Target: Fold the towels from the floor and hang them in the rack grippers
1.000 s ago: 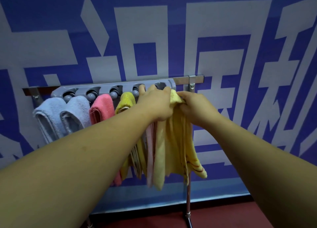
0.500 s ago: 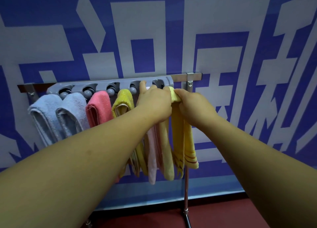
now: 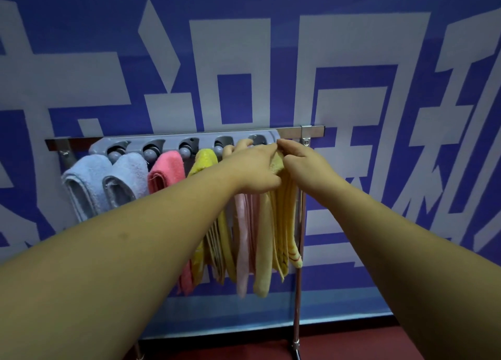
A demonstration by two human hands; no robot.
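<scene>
- Between the two hands, the top fold of the pale yellow towel (image 3: pixel 284 224) was nearly swallowed up; only a small patch of cloth showed there.
- Over that fold the left hand (image 3: pixel 254 167) gripped it with curled fingers (image 3: pixel 242 143), which reached up to the last slot of the grey rack (image 3: pixel 173 142) and covered part of it. Whether the towel sat in the slot could not be told.
- From the other side the right hand (image 3: pixel 303 164) pinched the same fold, fingers closed on the cloth just under the rack's end.
- Below both hands the pale yellow towel hung straight down, striped hem at the bottom.
- Just left of it hung a pale pink towel (image 3: pixel 242 237), its top hidden behind the left hand.
- Across the bright yellow towel (image 3: pixel 206 159) and the pink towel (image 3: pixel 166 167) ran the left forearm, hiding their middles.
- Further left of that hand, two blue towels (image 3: pixel 84 178) hung folded, their lower ends cut off by the arm.
- Right of the right hand the metal rail (image 3: pixel 314 129) stuck out, and the stand pole (image 3: pixel 297 319) ran down, partly behind the towel.
</scene>
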